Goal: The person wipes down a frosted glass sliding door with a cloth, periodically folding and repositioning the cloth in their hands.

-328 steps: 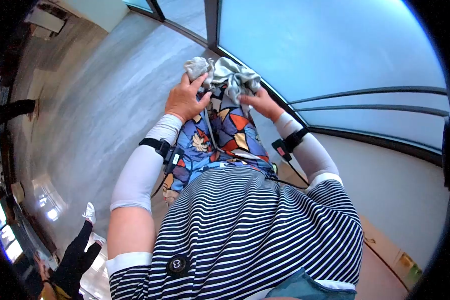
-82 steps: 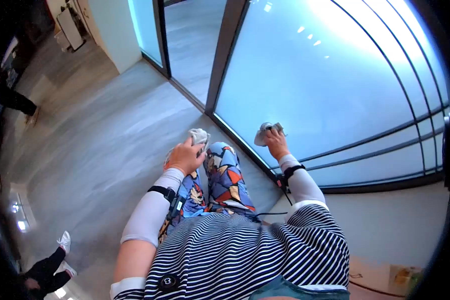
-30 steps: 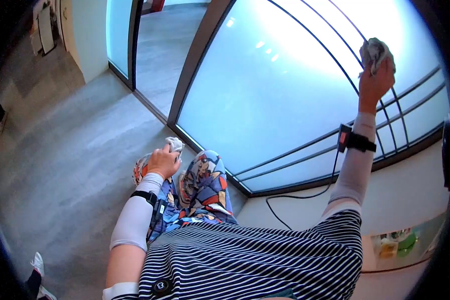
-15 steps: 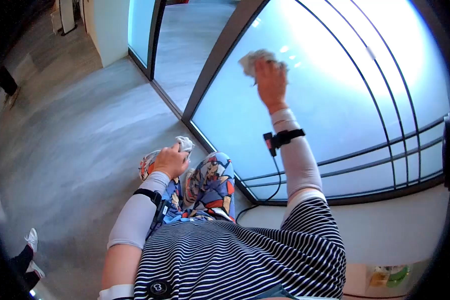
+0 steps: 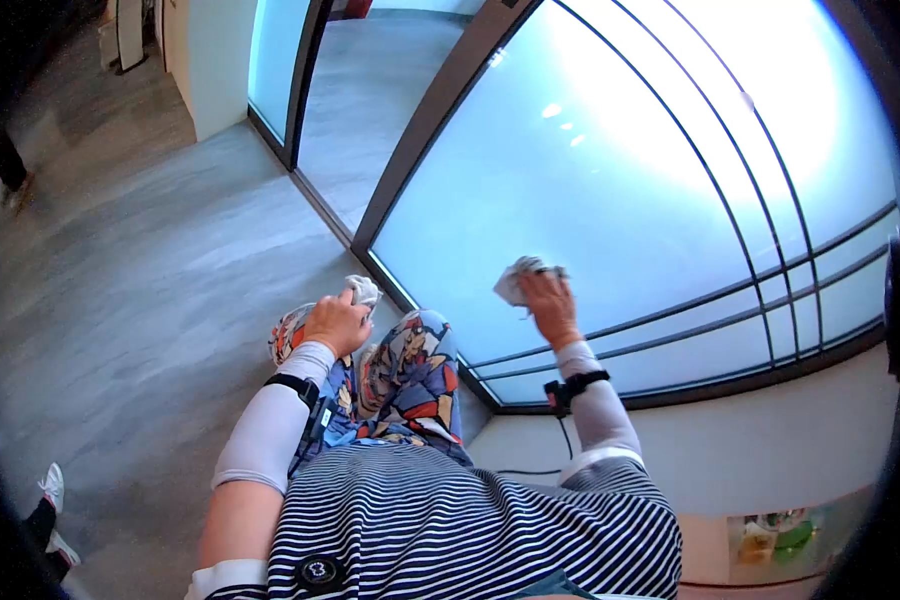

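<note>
My right hand [image 5: 553, 308] presses a grey-white cloth [image 5: 515, 281] against the frosted glass panel [image 5: 510, 190], low down and a little above the dark crossing bars. The cloth bunches out past the fingertips on the left. Above my knees, my left hand [image 5: 338, 325] is closed around a second crumpled white cloth [image 5: 365, 290], which sticks out over the fingers. It stays apart from the glass.
A dark frame [image 5: 425, 135] edges the panel, with a doorway and floor track to its left. Grey floor [image 5: 160, 290] spreads out on the left. Another person's white shoes [image 5: 53, 487] show at lower left. A black cable [image 5: 530, 471] hangs from my right wrist strap.
My right hand has slid down the glass with its cloth, from high on the panel to near the lower bars. The left hand keeps its cloth in nearly the same place.
</note>
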A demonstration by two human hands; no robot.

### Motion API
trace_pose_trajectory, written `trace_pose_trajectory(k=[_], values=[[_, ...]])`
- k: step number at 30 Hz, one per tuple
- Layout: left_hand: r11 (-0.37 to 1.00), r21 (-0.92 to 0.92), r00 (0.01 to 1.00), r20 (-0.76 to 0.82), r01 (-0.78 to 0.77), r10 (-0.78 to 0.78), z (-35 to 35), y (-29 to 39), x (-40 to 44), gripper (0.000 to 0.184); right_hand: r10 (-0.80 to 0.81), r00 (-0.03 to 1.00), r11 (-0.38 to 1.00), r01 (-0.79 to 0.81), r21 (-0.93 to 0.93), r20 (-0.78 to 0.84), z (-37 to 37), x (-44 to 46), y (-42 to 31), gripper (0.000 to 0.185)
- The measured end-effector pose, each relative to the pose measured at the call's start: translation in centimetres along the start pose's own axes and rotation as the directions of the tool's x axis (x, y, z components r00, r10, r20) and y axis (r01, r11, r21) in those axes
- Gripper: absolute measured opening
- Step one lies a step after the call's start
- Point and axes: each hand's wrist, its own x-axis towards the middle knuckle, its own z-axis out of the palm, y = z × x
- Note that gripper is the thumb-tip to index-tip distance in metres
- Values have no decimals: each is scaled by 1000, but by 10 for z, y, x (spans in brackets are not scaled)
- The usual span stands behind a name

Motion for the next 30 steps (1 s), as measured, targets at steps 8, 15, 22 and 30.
trace_pose_trajectory(k=[8,15,22,30], values=[[1000,-18,1000,-13,-20,20,6,-8,-1,23,293,857,880,-416,-231,-424,-194,64,184,54],[1000,-13,1000,6,11,-11,1,-6,-1,25,-9,649,778,-473,-413,-761,-262,185,283,55],[1000,19,999,48,3,-4,10,-8,0,25,-5,647,838,-413,-356,-763,-217,295,216,55],[999,-31,1000,8,-19,19,9,-9,-4,26,42,922,927,-179,-329,-384,-63,310,54,40]])
